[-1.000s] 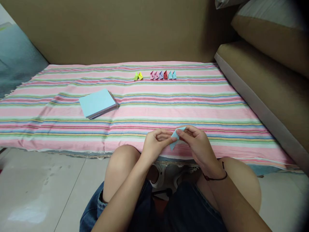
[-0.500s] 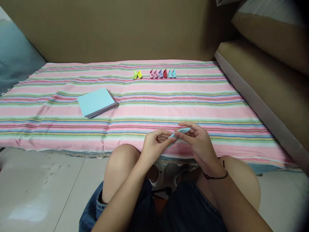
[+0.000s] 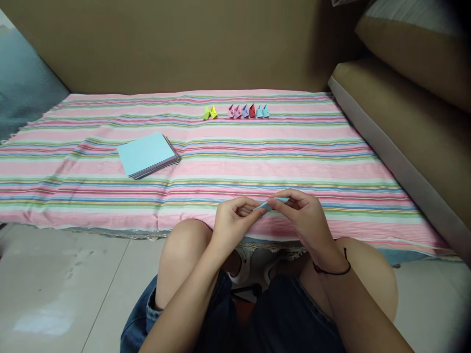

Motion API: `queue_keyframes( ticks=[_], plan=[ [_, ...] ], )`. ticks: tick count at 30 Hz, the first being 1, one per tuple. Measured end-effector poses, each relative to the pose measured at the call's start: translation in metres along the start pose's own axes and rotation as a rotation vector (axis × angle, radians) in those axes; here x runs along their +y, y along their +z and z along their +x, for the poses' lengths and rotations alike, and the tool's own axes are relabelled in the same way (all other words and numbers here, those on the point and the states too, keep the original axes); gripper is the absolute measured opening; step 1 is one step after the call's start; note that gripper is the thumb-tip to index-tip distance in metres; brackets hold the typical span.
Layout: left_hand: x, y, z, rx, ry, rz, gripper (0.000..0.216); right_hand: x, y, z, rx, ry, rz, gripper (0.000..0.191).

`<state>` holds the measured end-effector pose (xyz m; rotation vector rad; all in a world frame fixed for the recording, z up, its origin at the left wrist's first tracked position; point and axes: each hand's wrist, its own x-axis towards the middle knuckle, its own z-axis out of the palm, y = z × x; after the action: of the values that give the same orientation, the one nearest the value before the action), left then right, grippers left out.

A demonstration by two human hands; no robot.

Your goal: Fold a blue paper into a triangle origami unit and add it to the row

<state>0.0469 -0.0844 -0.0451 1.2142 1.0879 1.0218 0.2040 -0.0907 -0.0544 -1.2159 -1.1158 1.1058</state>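
Pinched between the fingertips of two bare hands, a small folded piece of light-blue paper (image 3: 281,199) is held just over the near side of a striped cloth (image 3: 206,171). The left hand (image 3: 237,215) grips its near-left end with the thumb on top, while the right hand (image 3: 303,211) grips farther along, its thumb close beside the left one and the paper's tip jutting past it; both grips are closed on the paper. Working the piece well would seem to call for a light, steady hold on the left so the layers stay lined up, with the right thumb and finger pressing evenly along the edge, since a hard squeeze could dent so small a shape. Whether the edges meet exactly is too small to tell. Beyond and to the left of the grip lies a stack of paper (image 3: 146,154) topped with a light-blue sheet; straight beyond it, well apart, stand a yellow-green pair of folded pieces (image 3: 213,113) and a row of six more (image 3: 245,112) in pink, purple, red and light blue. A second ago the paper showed a broader face, with one corner pointing down below the left thumb; now it appears as a slim sliver. Half a second ago the right fingers reached out straighter above it; they are now curled in closer. The stack and the standing pieces appear unmoved on the cloth.
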Motion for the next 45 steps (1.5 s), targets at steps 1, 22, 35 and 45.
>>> queue_keyframes(
  ticks=[1, 22, 35, 45],
  plan=[
    [0.0, -0.0006, -0.0001, 0.006, 0.006, 0.004, 0.023, -0.0002, -0.0005, 0.0, -0.027, -0.001, -0.002, 0.013],
    [-0.0012, -0.0054, 0.002, -0.089, 0.008, 0.09, 0.025, -0.001, 0.0014, 0.0004, -0.088, 0.168, 0.088, 0.022],
    [0.0021, -0.004, 0.0017, -0.125, 0.022, 0.164, 0.025, -0.0038, 0.0008, 0.0022, -0.187, 0.031, -0.041, 0.017],
    [-0.0046, -0.0007, 0.0017, 0.037, 0.265, 0.183, 0.012, 0.0019, -0.0009, 0.0004, -0.084, -0.137, 0.0, 0.004]
  ],
)
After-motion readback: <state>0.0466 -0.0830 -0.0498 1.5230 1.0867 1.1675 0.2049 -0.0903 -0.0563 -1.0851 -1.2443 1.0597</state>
